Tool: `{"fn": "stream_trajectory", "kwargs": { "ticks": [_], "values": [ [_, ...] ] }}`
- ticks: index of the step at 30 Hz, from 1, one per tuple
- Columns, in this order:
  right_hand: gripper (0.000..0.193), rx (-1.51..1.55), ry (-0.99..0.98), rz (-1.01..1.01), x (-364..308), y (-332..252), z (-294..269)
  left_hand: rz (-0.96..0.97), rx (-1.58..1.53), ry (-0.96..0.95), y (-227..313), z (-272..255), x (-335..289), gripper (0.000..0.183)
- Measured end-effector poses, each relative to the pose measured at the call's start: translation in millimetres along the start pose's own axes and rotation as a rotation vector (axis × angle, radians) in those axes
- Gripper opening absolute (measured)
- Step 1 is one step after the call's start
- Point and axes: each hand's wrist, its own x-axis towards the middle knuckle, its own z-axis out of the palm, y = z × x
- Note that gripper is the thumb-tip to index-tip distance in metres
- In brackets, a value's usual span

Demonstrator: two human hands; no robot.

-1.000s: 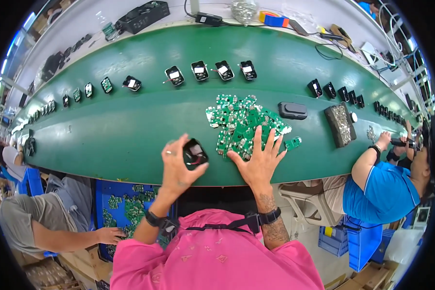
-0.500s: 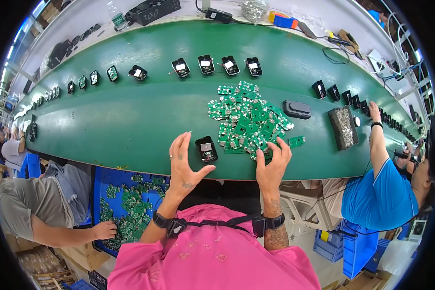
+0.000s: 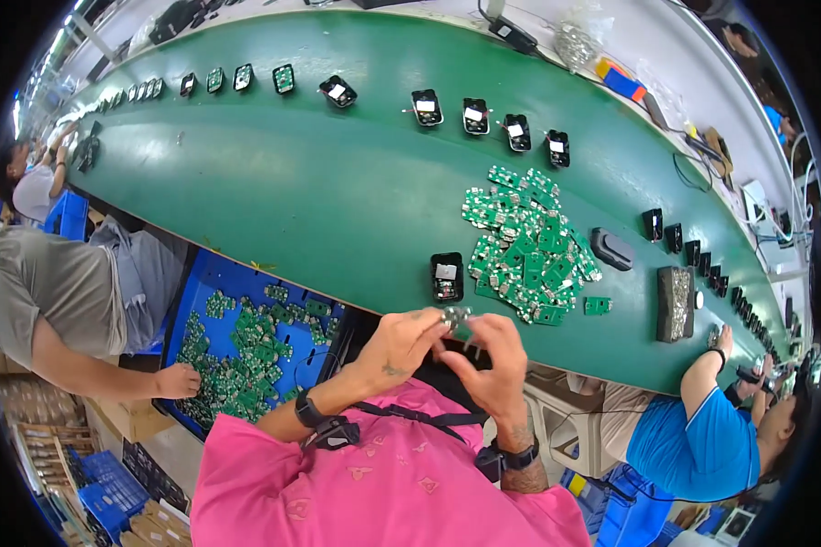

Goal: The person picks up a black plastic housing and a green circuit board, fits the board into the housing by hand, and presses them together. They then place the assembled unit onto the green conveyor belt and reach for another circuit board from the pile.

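Note:
My left hand (image 3: 398,348) and my right hand (image 3: 493,363) have come together at the table's near edge. Between their fingertips is a small circuit board (image 3: 455,317), partly hidden and slightly blurred; both hands are closed on it. Just beyond them on the green table lies an open black casing (image 3: 446,273) with a pale square part and components inside. To the right of that casing spreads a heap of green circuit boards (image 3: 536,244), and a single loose board (image 3: 597,305) lies apart at its right side.
Several open black casings (image 3: 475,117) form a row along the far side. A dark oblong case (image 3: 613,248) and a grey rectangular block (image 3: 674,305) sit right of the heap. At left, a co-worker's hand (image 3: 179,381) rests at a blue bin (image 3: 212,266) holding boards. Another person in blue sits right.
My hands were apart, the right at the heap's near edge; now they meet nearer my body with a circuit board between them. The whole view has shifted and tilted.

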Motion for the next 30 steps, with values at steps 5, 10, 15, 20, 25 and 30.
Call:
{"fn": "stream_trajectory", "kwargs": {
  "ticks": [5,10,15,20,25,30],
  "values": [
    [0.021,-0.033,-0.187,-0.071,15.1,-1.1,-9.5,0.267,0.157,-0.085,-22.0,-12.2,-14.4,0.021],
    [0.006,0.179,-0.233,0.391,16.8,0.4,-11.8,0.121,0.13,0.066,-15.4,-33.0,-20.9,0.024],
    [0.014,0.416,-0.07,0.59,28.5,-8.0,-2.5,-0.131,-0.067,0.261,-29.9,-41.8,-27.2,0.026],
    [0.017,0.358,-0.039,0.601,36.2,1.7,14.7,-0.083,-0.031,0.256,-31.5,-38.9,-30.3,0.025],
    [0.017,0.212,0.0,0.551,28.5,27.6,21.6,-0.049,-0.016,0.241,-26.0,-37.9,-19.7,0.04],
    [0.018,0.096,0.088,0.451,37.9,35.0,36.4,-0.025,-0.078,0.171,-20.1,-30.3,17.6,0.06]
  ]
}}
